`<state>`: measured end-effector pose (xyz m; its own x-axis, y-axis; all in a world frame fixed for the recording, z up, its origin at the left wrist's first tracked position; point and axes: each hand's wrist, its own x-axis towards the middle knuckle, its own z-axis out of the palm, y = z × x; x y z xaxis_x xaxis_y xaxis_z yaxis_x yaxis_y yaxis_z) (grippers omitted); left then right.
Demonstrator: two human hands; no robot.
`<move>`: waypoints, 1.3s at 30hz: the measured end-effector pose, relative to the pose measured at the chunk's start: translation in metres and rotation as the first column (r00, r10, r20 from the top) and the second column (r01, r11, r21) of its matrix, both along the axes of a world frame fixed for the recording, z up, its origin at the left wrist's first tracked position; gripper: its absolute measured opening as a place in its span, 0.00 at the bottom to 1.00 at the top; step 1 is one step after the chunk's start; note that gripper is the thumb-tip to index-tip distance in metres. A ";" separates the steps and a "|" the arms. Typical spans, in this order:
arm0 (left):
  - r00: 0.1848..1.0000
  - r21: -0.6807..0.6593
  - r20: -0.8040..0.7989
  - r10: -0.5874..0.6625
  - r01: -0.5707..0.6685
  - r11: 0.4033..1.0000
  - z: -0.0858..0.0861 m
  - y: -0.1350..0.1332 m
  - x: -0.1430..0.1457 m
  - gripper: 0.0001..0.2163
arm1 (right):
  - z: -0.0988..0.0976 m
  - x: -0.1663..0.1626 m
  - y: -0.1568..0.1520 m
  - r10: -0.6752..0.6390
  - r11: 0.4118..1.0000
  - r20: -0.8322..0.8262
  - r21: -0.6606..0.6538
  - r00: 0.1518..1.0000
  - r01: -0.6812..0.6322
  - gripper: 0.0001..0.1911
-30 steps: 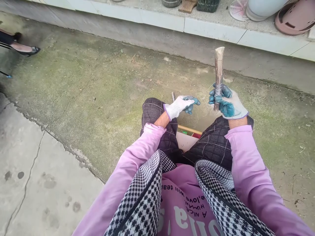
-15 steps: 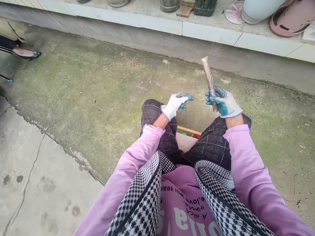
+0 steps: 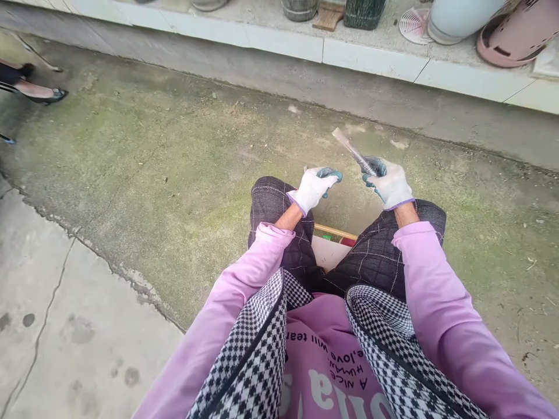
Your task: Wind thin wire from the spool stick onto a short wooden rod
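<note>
- Seen from the head camera, the right hand has its gloved fingers wrapped tight around the lower end of a short wooden stick, which has wire wound round it near the grip.
- The stick's long axis slants up and to the left from the right hand, its free tip pointing away from the person and over the mossy concrete floor.
- Left of the stick, and just apart from it, the left hand hovers with its fingers loosely curled; something thin may be pinched in them, but it is too small to tell.
- Of the two hands, the right one has the stick; the left is near its gripped end, not touching it.
- Both hands sit just beyond the knees, with a wooden slat showing below the stick, between the legs.
- Far from the stick, a tiled ledge carries pots and a pink basket; another person's foot shows at the far left.
</note>
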<state>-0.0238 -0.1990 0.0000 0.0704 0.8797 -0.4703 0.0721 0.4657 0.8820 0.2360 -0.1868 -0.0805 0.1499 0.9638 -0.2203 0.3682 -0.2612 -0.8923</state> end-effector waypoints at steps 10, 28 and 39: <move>0.969 -0.069 0.227 -0.101 0.119 0.991 -0.023 0.012 -0.002 0.10 | -0.007 0.002 0.002 -0.019 0.995 -0.152 0.093 0.988 0.033 0.43; 0.845 0.132 -0.419 -0.331 0.418 0.899 -0.049 0.002 -0.003 0.10 | -0.004 -0.003 0.002 -0.028 0.994 -0.235 0.095 0.972 0.052 0.42; 0.808 0.239 -0.515 -0.287 0.457 0.857 -0.034 0.000 -0.005 0.11 | 0.006 -0.009 -0.003 -0.065 0.994 -0.278 0.065 0.958 0.086 0.40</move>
